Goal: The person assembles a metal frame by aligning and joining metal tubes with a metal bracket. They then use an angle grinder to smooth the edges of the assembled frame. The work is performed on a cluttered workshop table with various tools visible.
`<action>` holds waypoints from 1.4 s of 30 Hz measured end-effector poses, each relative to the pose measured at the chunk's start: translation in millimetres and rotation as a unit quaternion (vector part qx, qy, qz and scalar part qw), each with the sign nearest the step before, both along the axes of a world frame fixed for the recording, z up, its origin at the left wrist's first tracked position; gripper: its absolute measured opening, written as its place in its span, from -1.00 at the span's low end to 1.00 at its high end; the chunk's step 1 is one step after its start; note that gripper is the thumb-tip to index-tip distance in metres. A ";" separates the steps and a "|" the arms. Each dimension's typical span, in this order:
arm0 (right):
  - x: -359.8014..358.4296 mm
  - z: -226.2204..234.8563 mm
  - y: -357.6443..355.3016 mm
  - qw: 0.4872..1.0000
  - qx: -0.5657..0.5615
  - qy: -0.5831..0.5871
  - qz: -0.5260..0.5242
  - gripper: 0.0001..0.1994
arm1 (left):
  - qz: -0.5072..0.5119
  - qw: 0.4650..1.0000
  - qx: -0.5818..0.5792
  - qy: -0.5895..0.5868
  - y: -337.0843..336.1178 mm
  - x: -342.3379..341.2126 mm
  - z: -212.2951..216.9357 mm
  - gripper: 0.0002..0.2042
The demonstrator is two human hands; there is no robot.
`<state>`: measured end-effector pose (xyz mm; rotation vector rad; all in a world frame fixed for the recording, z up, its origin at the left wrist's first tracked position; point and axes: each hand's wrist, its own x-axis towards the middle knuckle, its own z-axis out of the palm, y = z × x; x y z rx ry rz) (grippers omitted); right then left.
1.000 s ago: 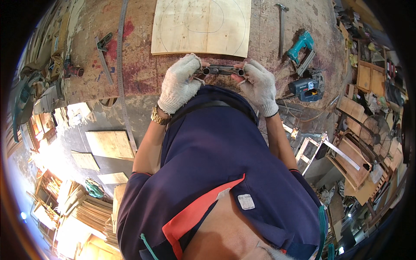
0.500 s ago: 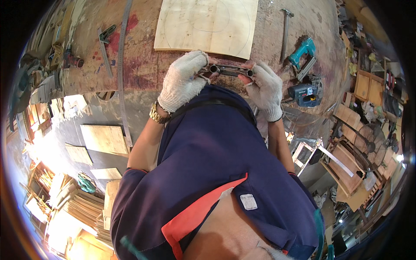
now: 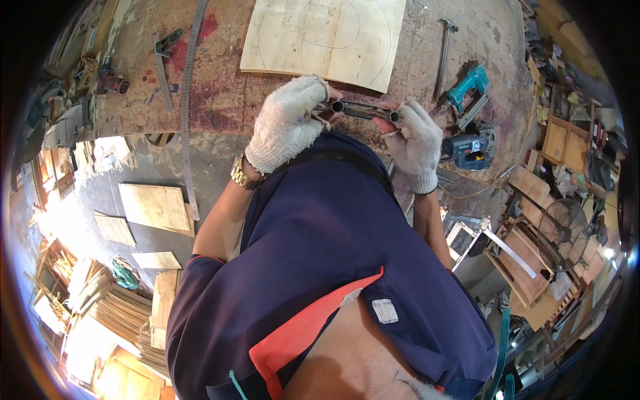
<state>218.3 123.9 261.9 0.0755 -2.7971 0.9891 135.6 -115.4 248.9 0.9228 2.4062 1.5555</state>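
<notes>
Two gloved hands share our dark metal tool (image 3: 363, 109), its long axis running left to right at upper centre. Our left hand (image 3: 288, 123) clenches its left end, our right hand (image 3: 417, 143) pinches the right end, just below the plywood sheet (image 3: 327, 37) on the table (image 3: 220, 100).

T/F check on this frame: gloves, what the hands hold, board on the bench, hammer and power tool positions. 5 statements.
1. Both hands wear white knit gloves. True: left hand, right hand.
2. The two hands hold a dark metal tool between them. True, one hand at each end.
3. The wooden board on the workbench is blank. False: curved lines are drawn on it.
4. The hammer lies left of the board. False: it lies to the right.
5. The teal power tool is in the right hand. False: it lies on the bench, apart from the hand.
</notes>
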 end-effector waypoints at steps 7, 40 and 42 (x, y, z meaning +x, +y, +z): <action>-0.6 4.1 -0.1 1.000 0.002 0.004 0.001 -0.76 | -0.002 1.000 -0.001 -0.004 1.1 -1.2 3.6 -0.61; -0.2 6.5 2.8 1.000 -0.017 0.018 0.002 -0.72 | -0.016 0.999 -0.039 -0.025 -6.6 -6.0 -9.9 -0.57; -1.6 5.0 3.1 1.000 -0.027 0.007 -0.002 -0.70 | -0.020 0.999 -0.047 -0.016 -7.5 -5.4 -18.4 -0.57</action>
